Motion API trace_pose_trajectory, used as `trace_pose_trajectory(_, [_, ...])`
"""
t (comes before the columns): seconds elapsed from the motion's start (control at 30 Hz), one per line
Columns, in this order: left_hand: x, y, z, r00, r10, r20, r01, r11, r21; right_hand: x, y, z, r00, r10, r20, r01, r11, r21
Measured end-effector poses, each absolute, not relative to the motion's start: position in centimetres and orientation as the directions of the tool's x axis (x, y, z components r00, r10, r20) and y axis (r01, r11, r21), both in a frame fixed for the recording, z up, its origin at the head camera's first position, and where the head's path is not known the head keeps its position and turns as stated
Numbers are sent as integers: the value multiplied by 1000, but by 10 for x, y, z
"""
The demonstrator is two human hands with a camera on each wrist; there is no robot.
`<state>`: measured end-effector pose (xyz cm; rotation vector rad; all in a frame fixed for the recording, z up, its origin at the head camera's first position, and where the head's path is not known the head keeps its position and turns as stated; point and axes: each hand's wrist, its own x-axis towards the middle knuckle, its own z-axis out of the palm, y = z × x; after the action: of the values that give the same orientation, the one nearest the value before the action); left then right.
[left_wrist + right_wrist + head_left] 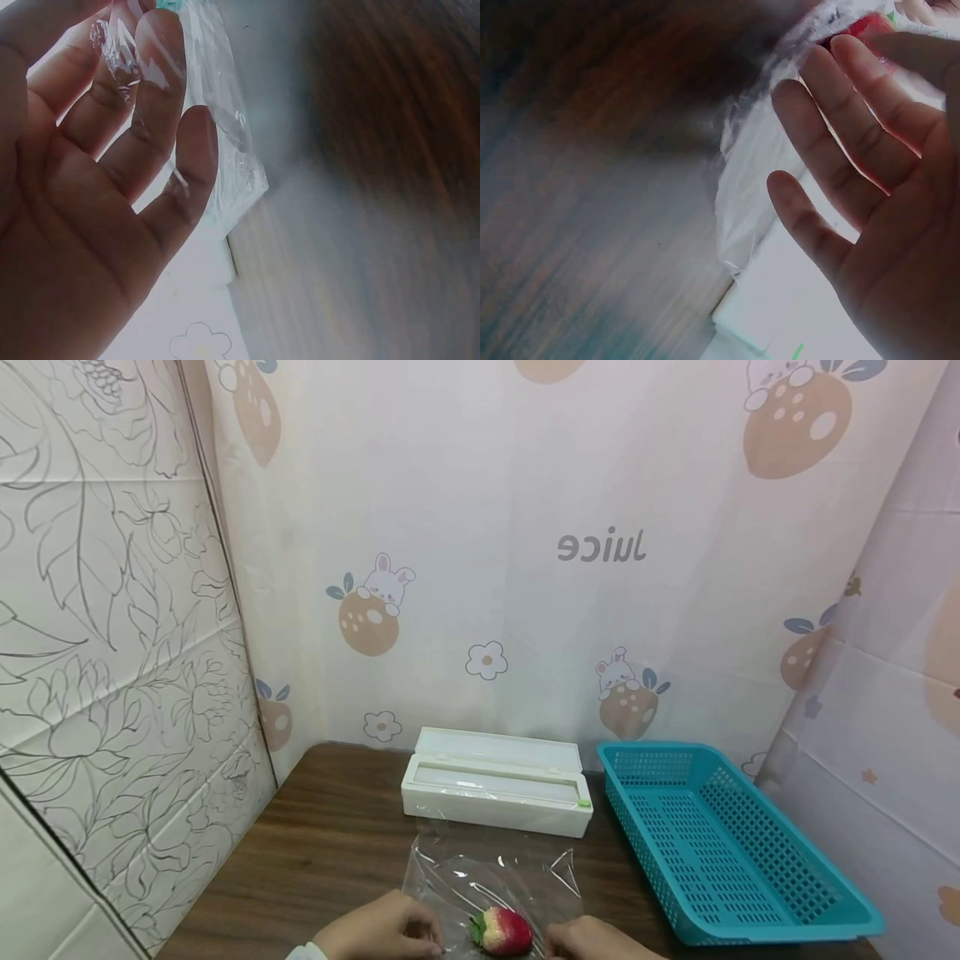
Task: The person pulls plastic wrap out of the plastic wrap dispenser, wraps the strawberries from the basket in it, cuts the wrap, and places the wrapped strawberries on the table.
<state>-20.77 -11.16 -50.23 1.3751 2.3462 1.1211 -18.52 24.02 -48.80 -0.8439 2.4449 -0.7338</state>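
Observation:
A sheet of clear cling film (pixel 457 872) lies spread over the near part of the table. On it rests a red strawberry (pixel 512 933) with a pale yellow top and green leaves. To its left, my left hand (pixel 382 928) pinches the film's near edge between thumb and forefinger. My right hand (pixel 596 941) pinches the opposite side, close to the fruit's red end. In the left wrist view, film (pixel 236 169) runs across the fingers (pixel 157 90), the others loosely extended. The right wrist view has the strawberry (pixel 870 28) just beyond the fingertips, partly hidden by the thumb.
Behind the film stands a white cling film dispenser box (pixel 491 817), its lid raised and a green cutter slide at its right end. A teal plastic basket (pixel 757 935) sits at the right of the brown wooden table (pixel 300 852). Patterned curtains (pixel 487 568) enclose the table.

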Motion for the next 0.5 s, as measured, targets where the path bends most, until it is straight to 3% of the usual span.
trace_pose_trajectory(0.3, [-207, -112, -503, -558, 817, 149, 567, 244, 787, -190, 236, -500, -677, -714, -179, -616, 683, -393])
trace_pose_trajectory(0.5, [-207, -112, -503, -553, 818, 159, 582, 243, 776, -204, 246, -533, -671, -730, -131, -643, 660, -388])
